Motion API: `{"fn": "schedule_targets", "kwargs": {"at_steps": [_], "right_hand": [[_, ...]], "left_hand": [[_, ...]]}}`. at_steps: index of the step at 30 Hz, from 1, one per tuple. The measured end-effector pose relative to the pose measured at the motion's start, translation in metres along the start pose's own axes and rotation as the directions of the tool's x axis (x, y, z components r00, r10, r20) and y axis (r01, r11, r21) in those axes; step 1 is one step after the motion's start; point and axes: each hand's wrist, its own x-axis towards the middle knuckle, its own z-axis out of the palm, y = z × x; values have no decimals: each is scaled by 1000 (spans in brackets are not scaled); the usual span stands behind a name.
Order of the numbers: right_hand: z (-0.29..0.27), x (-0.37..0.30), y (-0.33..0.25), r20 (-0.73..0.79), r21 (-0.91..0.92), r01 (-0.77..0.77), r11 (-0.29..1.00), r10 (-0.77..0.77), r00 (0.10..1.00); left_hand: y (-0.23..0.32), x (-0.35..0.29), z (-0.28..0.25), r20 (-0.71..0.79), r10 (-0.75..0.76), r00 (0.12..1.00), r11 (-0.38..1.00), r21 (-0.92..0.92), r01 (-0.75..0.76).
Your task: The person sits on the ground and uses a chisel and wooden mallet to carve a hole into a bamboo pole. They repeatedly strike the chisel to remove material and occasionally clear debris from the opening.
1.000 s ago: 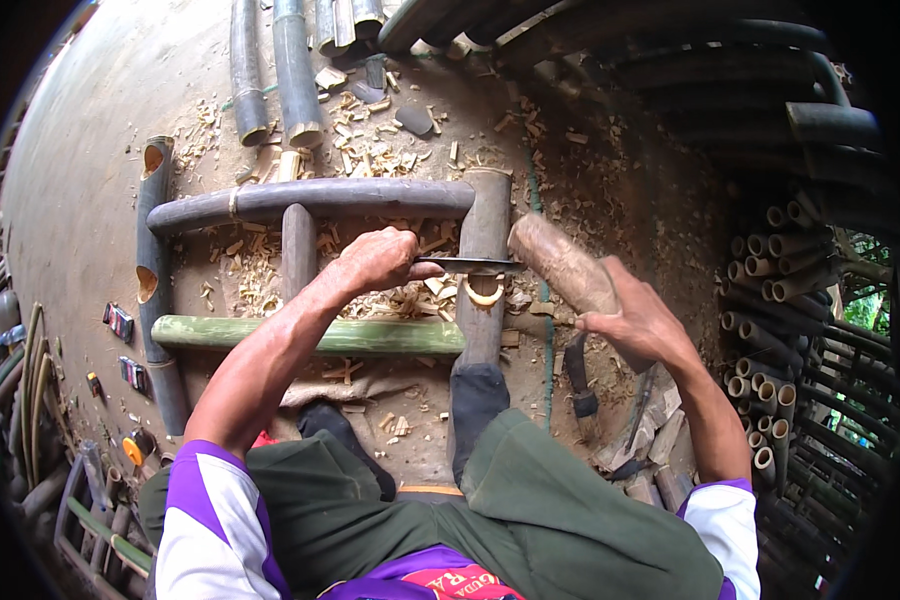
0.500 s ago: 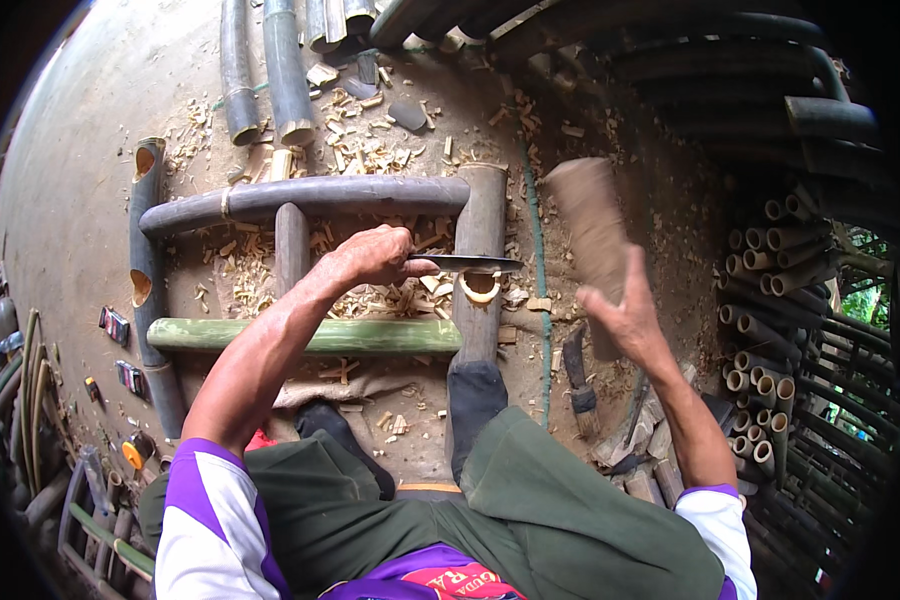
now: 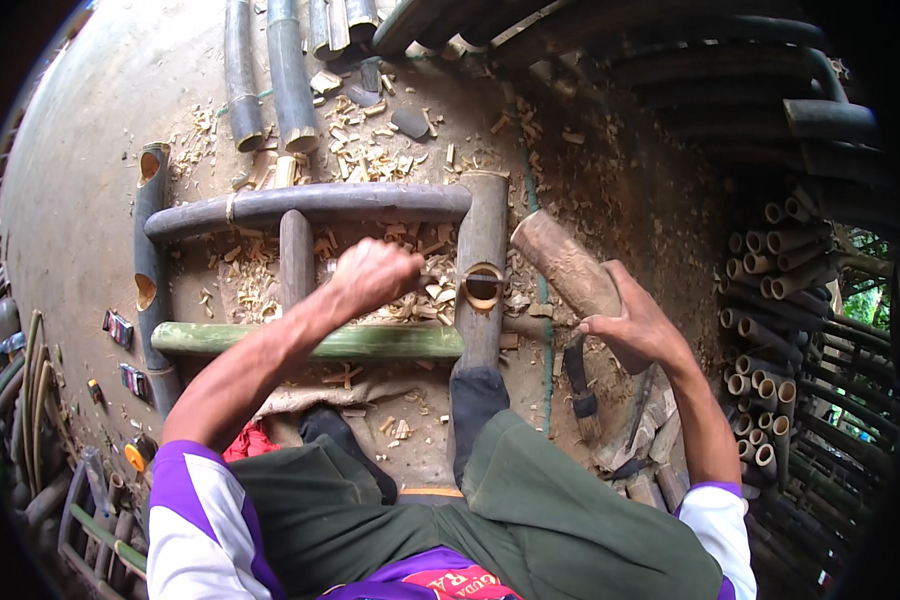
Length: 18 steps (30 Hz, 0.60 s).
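Observation:
My left hand (image 3: 378,272) is closed round the handle of a narrow-bladed knife. The thin dark blade (image 3: 485,279) lies across the round hole cut in an upright bamboo post (image 3: 481,230); the handle is mostly hidden by my fingers. To the right of the post, my right hand (image 3: 632,318) grips a thick wooden mallet (image 3: 565,262), tilted with its upper end toward the post and apart from the blade. The post joins a dark bamboo rail (image 3: 320,199) and a green bamboo rail (image 3: 310,341), with a short upright (image 3: 295,260) by the dark rail.
Another holed bamboo post (image 3: 148,230) stands at the left end of the rails. Bamboo shavings (image 3: 370,150) litter the ground. A curved-blade tool (image 3: 580,385) lies right of my foot. Cut bamboo tubes (image 3: 760,410) are stacked at the right; long poles (image 3: 290,80) lie at the far side.
The mallet has come down and leftward toward the post, held in my right hand. My left hand has shifted slightly right, and the blade now sits across the hole instead of above it.

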Motion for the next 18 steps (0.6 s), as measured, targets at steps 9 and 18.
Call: {"fn": "schedule_targets", "kwargs": {"at_steps": [9, 18], "right_hand": [[9, -25, 8, -134, -309, 241, 920, -293, 947], [-12, -10, 36, 286, -838, 495, 232, -585, 759]], "left_hand": [[28, -53, 47, -388, -12, 922, 998, 51, 35], [29, -46, 51, -337, -61, 940, 990, 99, 99]]}}
